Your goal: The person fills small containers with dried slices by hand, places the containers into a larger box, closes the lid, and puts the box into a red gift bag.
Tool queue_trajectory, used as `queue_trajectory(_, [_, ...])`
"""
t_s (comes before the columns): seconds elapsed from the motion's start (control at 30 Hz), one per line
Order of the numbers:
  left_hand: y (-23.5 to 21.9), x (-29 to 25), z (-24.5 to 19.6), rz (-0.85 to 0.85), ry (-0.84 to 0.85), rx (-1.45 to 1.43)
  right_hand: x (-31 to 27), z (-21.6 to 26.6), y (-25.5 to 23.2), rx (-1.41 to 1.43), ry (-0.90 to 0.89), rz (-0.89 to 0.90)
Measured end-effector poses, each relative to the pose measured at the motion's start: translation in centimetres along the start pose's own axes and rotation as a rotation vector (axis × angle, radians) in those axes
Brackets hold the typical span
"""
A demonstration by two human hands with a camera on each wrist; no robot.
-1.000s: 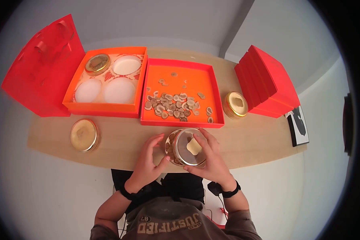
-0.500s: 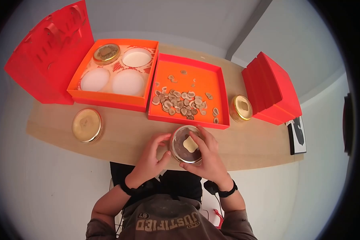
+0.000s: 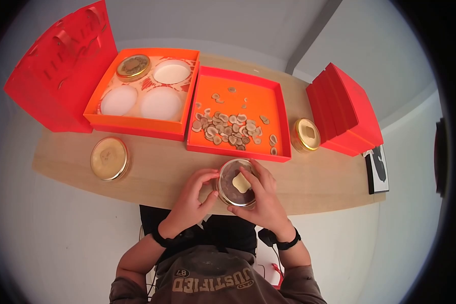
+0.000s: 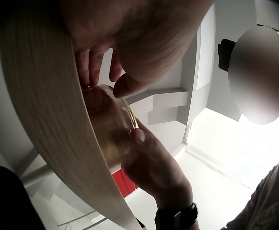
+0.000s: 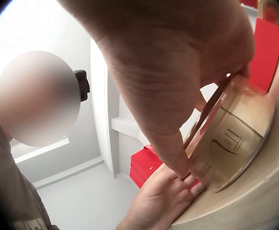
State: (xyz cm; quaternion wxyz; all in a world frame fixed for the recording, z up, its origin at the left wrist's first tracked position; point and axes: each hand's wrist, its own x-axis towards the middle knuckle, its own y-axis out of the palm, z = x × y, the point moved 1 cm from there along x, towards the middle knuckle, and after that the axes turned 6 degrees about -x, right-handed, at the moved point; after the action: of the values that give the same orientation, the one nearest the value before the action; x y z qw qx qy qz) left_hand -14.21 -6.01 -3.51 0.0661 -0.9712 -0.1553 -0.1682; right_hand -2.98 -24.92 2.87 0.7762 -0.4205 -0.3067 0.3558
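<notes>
A round glass jar point(image 5: 237, 132) stands near the table's front edge, its gold-rimmed lid point(image 3: 228, 190) over its mouth. The lid has a cream label in the middle. My right hand point(image 3: 263, 197) spans the lid from above, thumb at the near rim and fingers across the label and far rim. On the jar's left side my left hand point(image 3: 191, 198) curves its fingers and thumb against the glass. In the left wrist view the left thumb point(image 4: 125, 86) lies close to the lid's edge. Brown dried slices point(image 3: 230, 129) are heaped in the orange tray point(image 3: 263, 99) beyond the jar.
An orange box point(image 3: 142, 121) with round recesses holds one jar point(image 3: 133, 67) at back left. Another jar point(image 3: 110, 158) stands at left, another point(image 3: 306, 136) right of the tray. Red bag point(image 3: 61, 66) and red box point(image 3: 344, 111) flank them; a framed picture point(image 3: 377, 169) lies far right.
The lid has moved left from an offset position, covering the slices that showed in the open jar. My left fingers have closed in on the jar's side. The head view has shifted slightly.
</notes>
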Motion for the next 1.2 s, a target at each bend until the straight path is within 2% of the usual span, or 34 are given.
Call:
queue_trajectory(0.6, [0.3,0.2,-0.6,-0.001,-0.018,0.098,-0.5,-0.2,0.2,0.013,-0.015,-0.012])
queue_trajectory(0.67, [0.3,0.3,-0.5,-0.019,-0.01,0.096,-0.8,-1.0,0.2,0.197,0.082,-0.059])
queue_trajectory(0.7, [0.4,0.1,-0.3,-0.032,-0.03,0.087,-1.0,-1.4,0.3,0.2,0.069,-0.066])
queue_trajectory(0.77, [0.3,-0.1,-0.4,-0.057,-0.031,0.097,-1.2,-2.2,0.5,0.141,0.235,-0.117])
queue_trajectory(0.83, [0.4,-0.3,-0.8,-0.115,-0.147,0.127,-1.4,-2.2,0.3,0.095,0.259,-0.111])
queue_trajectory(0.87, [0.6,-0.3,-0.7,-0.126,-0.132,0.143,-1.4,-2.2,0.3,0.041,0.302,-0.095])
queue_trajectory(0.93, [0.8,-0.5,-0.6,-0.133,-0.059,0.403,-1.6,-2.4,0.5,0.026,0.289,-0.079])
queue_trajectory(0.97, [0.9,-0.5,-0.9,-0.085,-0.097,0.415,-1.7,-2.5,0.6,0.002,0.296,-0.055])
queue_trajectory(1.2, [1.8,-0.4,-1.0,-0.049,-0.026,0.457,-2.1,-3.0,1.4,0.059,0.24,-0.118])
